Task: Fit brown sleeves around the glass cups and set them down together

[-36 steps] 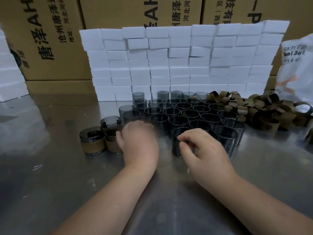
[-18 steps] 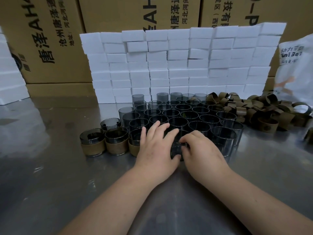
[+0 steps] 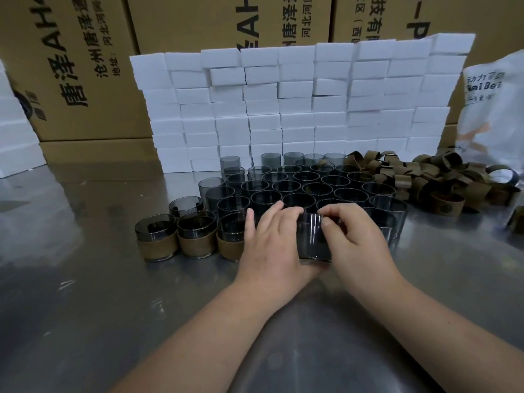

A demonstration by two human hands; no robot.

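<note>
A bare smoky glass cup (image 3: 314,239) is held between both hands just in front of the cluster of bare grey glass cups (image 3: 300,188). My left hand (image 3: 272,242) wraps its left side, fingers curled over the rim. My right hand (image 3: 354,236) grips its right side, thumb on the glass. Three cups wearing brown sleeves (image 3: 195,239) stand in a row at the left, touching each other. A pile of loose brown sleeves (image 3: 431,180) lies at the right.
A wall of white foam blocks (image 3: 297,106) stands behind the cups, with cardboard boxes (image 3: 85,66) behind it. A white printed bag (image 3: 493,109) leans at the far right. More white foam (image 3: 14,131) sits at the left edge of the steel table (image 3: 85,307).
My left hand left the third sleeved cup at the row and came right to the bare cup. Both hands now hold that cup, drawn toward me from the cluster.
</note>
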